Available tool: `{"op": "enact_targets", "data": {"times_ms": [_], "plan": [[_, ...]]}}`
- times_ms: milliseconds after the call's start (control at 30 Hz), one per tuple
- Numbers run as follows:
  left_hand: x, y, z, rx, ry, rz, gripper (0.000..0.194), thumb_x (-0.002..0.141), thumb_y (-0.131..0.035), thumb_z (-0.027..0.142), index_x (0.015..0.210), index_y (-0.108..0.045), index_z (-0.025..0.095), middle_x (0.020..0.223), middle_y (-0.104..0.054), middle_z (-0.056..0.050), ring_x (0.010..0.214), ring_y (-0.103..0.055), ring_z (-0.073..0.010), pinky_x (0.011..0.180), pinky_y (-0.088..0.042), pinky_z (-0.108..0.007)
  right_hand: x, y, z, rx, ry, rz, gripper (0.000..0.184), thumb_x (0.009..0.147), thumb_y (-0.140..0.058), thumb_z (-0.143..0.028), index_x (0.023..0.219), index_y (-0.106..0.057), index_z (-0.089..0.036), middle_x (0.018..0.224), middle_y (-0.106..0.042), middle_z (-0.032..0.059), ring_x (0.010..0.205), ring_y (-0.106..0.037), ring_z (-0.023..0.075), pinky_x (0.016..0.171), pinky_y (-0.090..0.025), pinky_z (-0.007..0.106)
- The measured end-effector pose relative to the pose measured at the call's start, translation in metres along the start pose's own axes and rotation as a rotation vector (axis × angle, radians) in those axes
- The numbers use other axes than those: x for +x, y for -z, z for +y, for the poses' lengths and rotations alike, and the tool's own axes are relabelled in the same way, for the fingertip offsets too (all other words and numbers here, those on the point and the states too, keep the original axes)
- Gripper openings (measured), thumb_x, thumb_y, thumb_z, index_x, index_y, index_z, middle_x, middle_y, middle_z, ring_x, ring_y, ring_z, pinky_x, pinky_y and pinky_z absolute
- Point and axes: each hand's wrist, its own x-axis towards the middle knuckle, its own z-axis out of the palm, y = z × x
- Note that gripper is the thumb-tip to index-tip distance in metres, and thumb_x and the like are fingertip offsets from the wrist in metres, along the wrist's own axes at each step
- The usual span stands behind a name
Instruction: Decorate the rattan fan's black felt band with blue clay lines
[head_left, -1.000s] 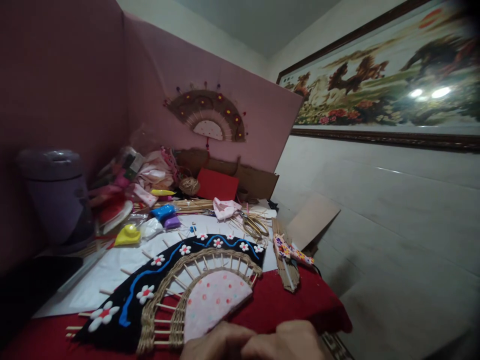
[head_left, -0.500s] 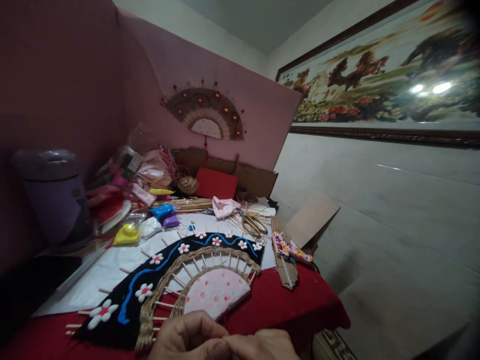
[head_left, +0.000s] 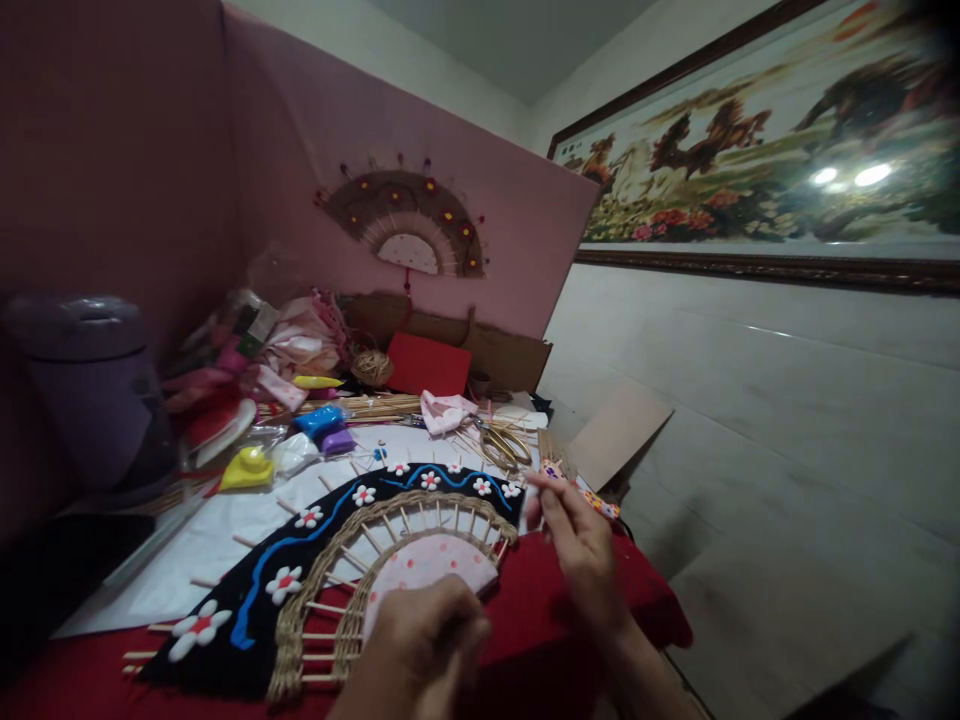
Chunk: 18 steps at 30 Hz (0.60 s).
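Observation:
A black fan (head_left: 255, 560) with white clay flowers, a blue wavy line and woven cord bands lies on the table. Its pink spotted centre panel (head_left: 420, 572) is partly hidden behind my left hand (head_left: 427, 640). That hand is closed in front of the panel, fingers curled inward; anything inside is hidden. My right hand (head_left: 576, 535) is raised by the fan's right end, thumb and fingers pinched together. What they hold, if anything, is too small to make out. Gold-handled scissors (head_left: 504, 447) lie just beyond the right fingertips.
Blue (head_left: 319, 420), purple, white and yellow clay packs (head_left: 247, 468) lie behind the fan. A twine ball (head_left: 371, 368) and red card (head_left: 427, 365) stand farther back. A purple canister (head_left: 86, 400) is at left. Another fan (head_left: 405, 215) hangs on the pink board.
My hands, together at the bottom before, have come apart. The right one has moved up and right to the fan's end; the left has risen slightly over the pink panel.

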Motion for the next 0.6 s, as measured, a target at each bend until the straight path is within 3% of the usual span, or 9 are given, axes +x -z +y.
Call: {"op": "enact_targets", "data": {"times_ms": [100, 267, 400, 600], "plan": [[0.017, -0.034, -0.025, 0.231, -0.195, -0.189, 0.029, 0.083, -0.049, 0.037, 0.061, -0.057, 0.021, 0.050, -0.049, -0.002, 0.047, -0.043, -0.0137, 0.049, -0.029, -0.027, 0.037, 0.000, 0.029, -0.331, 0.213, 0.072, 0.029, 0.092, -0.040, -0.034, 0.112, -0.054, -0.018, 0.105, -0.061, 0.0116, 0.099, -0.057, 0.0224, 0.088, -0.045, 0.041], [0.036, -0.086, -0.074, 0.244, -0.293, -0.315, 0.032, 0.079, -0.050, 0.045, 0.054, -0.051, 0.024, 0.042, -0.038, -0.003, 0.043, -0.041, -0.0167, 0.046, -0.027, -0.032, 0.044, -0.008, 0.063, -0.545, 0.320, 0.005, 0.028, 0.094, -0.034, -0.024, 0.118, -0.048, -0.020, 0.105, -0.059, 0.0105, 0.099, -0.055, 0.0227, 0.089, -0.045, 0.044], [0.043, -0.100, -0.093, 0.237, -0.348, -0.397, 0.035, 0.079, -0.047, 0.047, 0.052, -0.048, 0.024, 0.040, -0.031, -0.003, 0.040, -0.036, -0.0158, 0.044, -0.024, -0.032, 0.038, -0.009, 0.066, -0.575, 0.337, -0.043, 0.027, 0.094, -0.031, -0.020, 0.117, -0.047, -0.020, 0.103, -0.058, 0.0104, 0.096, -0.056, 0.0219, 0.085, -0.049, 0.042], [0.048, -0.107, -0.103, 0.225, -0.405, -0.449, 0.039, 0.084, -0.041, 0.043, 0.051, -0.049, 0.023, 0.039, -0.027, -0.002, 0.035, -0.026, -0.0111, 0.039, -0.019, -0.029, 0.037, -0.011, 0.067, -0.503, 0.306, -0.093, 0.028, 0.095, -0.030, -0.019, 0.118, -0.046, -0.019, 0.102, -0.057, 0.0114, 0.085, -0.062, 0.0193, 0.079, -0.054, 0.038]]}}
